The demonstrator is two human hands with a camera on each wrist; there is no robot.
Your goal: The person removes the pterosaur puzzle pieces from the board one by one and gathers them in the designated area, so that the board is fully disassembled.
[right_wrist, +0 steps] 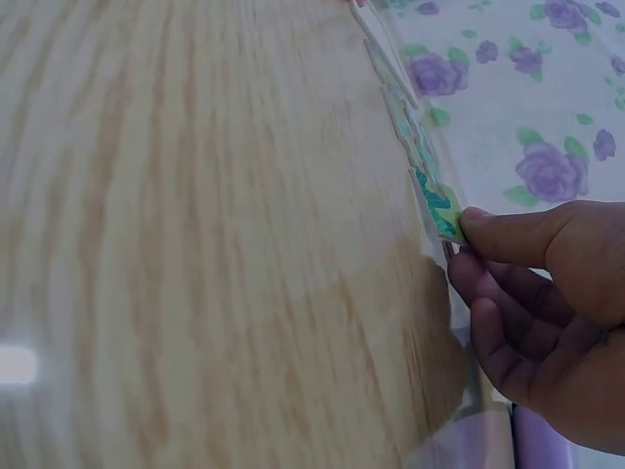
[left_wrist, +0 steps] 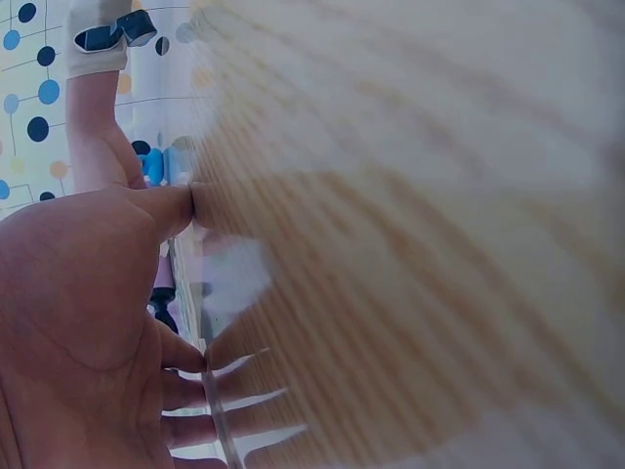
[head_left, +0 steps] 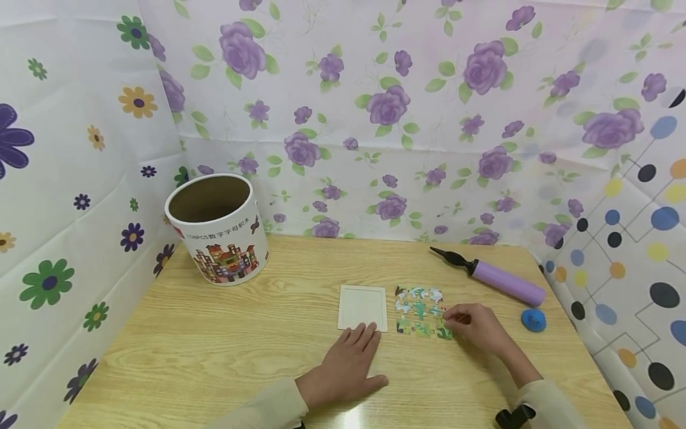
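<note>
A white square puzzle tray [head_left: 362, 307] lies flat on the table, with no pieces inside it. My left hand [head_left: 348, 364] is spread palm down, its fingertips resting on the tray's lower edge and the thumb out to the right. To the tray's right, several puzzle pieces [head_left: 419, 310] in green, white and light blue are laid out in rows, with small gaps between some. My right hand [head_left: 476, 325] is at their right side. Between its thumb and index finger it pinches the edge of a green puzzle piece [right_wrist: 441, 209]; the other fingers are curled below.
A big white printed bucket [head_left: 225, 238] stands at the back left. Toward the back right lies a purple hand pump [head_left: 506, 283] with a black nozzle. A small blue object [head_left: 533, 320] sits near the right edge. Patterned cloth [head_left: 375, 119] hangs behind the table.
</note>
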